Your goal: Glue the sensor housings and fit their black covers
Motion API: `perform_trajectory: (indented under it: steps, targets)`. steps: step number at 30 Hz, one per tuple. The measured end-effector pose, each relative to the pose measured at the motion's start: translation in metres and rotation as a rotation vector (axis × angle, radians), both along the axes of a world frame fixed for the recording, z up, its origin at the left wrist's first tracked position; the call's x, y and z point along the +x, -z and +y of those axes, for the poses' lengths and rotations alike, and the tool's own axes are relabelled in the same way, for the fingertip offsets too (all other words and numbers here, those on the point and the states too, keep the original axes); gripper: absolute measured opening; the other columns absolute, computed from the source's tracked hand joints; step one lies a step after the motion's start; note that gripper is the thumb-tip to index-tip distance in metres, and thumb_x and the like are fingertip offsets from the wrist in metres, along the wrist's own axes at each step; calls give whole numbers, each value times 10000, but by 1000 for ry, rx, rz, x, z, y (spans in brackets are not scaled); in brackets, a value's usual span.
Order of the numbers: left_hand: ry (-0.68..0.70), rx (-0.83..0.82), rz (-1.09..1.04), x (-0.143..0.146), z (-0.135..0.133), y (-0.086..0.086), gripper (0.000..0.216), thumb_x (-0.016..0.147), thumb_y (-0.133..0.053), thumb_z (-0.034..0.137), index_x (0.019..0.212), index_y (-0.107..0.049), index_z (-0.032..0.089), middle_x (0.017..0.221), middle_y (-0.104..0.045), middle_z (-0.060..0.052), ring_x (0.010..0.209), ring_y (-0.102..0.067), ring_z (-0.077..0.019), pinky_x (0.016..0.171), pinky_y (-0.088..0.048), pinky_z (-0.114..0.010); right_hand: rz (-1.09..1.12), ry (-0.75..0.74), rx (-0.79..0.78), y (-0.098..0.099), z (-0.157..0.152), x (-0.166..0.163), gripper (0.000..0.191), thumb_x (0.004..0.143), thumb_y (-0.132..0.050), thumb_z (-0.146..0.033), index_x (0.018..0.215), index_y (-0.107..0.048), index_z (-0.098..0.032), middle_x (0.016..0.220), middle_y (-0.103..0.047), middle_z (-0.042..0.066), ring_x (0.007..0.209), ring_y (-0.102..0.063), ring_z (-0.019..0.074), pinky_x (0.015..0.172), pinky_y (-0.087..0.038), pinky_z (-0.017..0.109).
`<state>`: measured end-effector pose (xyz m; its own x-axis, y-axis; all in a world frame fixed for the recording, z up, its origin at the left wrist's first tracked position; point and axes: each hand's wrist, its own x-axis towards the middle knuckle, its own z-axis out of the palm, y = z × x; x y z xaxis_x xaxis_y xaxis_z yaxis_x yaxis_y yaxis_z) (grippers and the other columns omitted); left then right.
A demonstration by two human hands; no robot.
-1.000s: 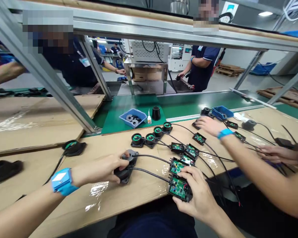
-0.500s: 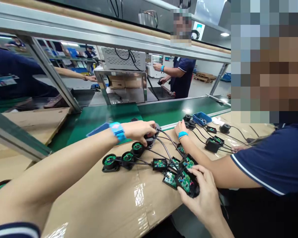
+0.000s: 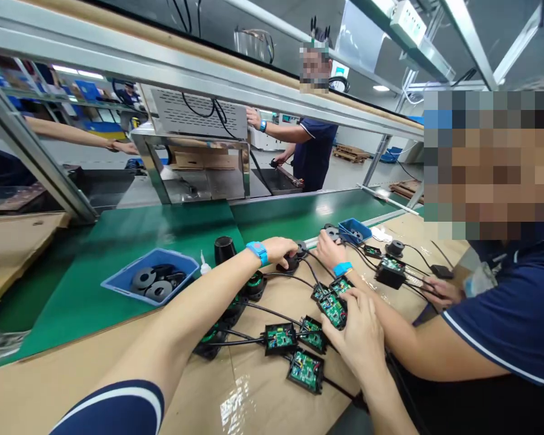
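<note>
My left hand (image 3: 277, 250), a blue band at its wrist, has its fingers closed around a black round housing (image 3: 289, 264) toward the far side of the cardboard. Black cables run from there to open black boxes with green circuit boards. My right hand (image 3: 361, 326) grips one such circuit board box (image 3: 333, 309) by its edge, beside others of the same kind. Nearer me lie more boxes, among them one circuit board box (image 3: 305, 370) and another (image 3: 280, 338). Their cables lead left to round housings (image 3: 212, 338) partly hidden behind my left forearm.
A blue bin (image 3: 149, 275) of round black parts stands on the green mat, near a black cup-like piece (image 3: 225, 249). At right a co-worker's hand (image 3: 330, 251) reaches in by a smaller blue bin (image 3: 355, 230). A metal frame (image 3: 199, 78) crosses above the bench.
The view has shifted. My left hand has carried the housing to the right, away from the other housings, and my right hand has moved its box forward from the boxes near me.
</note>
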<state>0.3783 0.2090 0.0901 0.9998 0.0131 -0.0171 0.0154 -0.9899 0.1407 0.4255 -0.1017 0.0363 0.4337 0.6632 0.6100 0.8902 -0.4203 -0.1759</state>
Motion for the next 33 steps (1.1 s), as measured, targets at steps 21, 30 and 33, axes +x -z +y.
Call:
perform_trajectory:
  steps: [21,30,33]
  targets:
    - [-642,-325,-211,-323,-79,66,648,920,-608,559,1427,-479,178,1458,-594,-163,1330,-589,-320,1099,-482,-455,93,-694,-442,20,47,-54,504,899,-715,-360,1352,-561,-201,1239,-690,133,1159,-613,352,995,-480,539]
    - [-435,-496,-117,-330,-115,59,509,889,-699,525,1319,-582,277,1322,-652,-59,1194,-654,-254,1009,-538,-347,101,-538,-456,-13,-31,-70,413,870,-730,-330,1219,-538,-222,1124,-622,118,1050,-633,306,860,-568,423]
    - [-326,-447,-153,-318,-113,55,720,859,-709,612,1460,-493,281,1418,-547,-115,1297,-568,-317,1086,-500,-431,108,-465,-449,1,-62,-90,527,841,-771,-357,1281,-506,-238,1249,-616,136,1115,-639,320,903,-563,439]
